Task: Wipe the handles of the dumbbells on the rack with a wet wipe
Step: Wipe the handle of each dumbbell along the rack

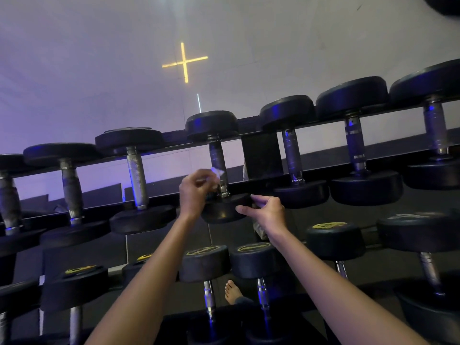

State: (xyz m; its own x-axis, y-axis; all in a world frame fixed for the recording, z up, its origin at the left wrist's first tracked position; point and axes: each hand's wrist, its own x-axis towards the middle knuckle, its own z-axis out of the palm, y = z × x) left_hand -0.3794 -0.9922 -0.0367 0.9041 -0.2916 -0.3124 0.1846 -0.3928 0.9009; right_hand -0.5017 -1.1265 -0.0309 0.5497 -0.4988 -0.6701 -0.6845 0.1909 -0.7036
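Wiping is in hand on the middle dumbbell (219, 168) of the rack's (261, 155) upper tier. The wet wipe (217, 173) is pinched in the closed left hand (196, 190) and pressed to the lower part of the handle (217, 158), just above the near head. That near head (225, 207) is steadied by the right hand (267, 211), whose fingers are curled over its rim. Judged from this, the stroke along this handle is under way, not finished; the next move would call for the wipe to be wrapped around the knurled bar and drawn along its length, the head being kept from rolling. No container is seen: no wipe packet or bin is visible, and the dumbbells are merely cradled on the rails of both tiers.
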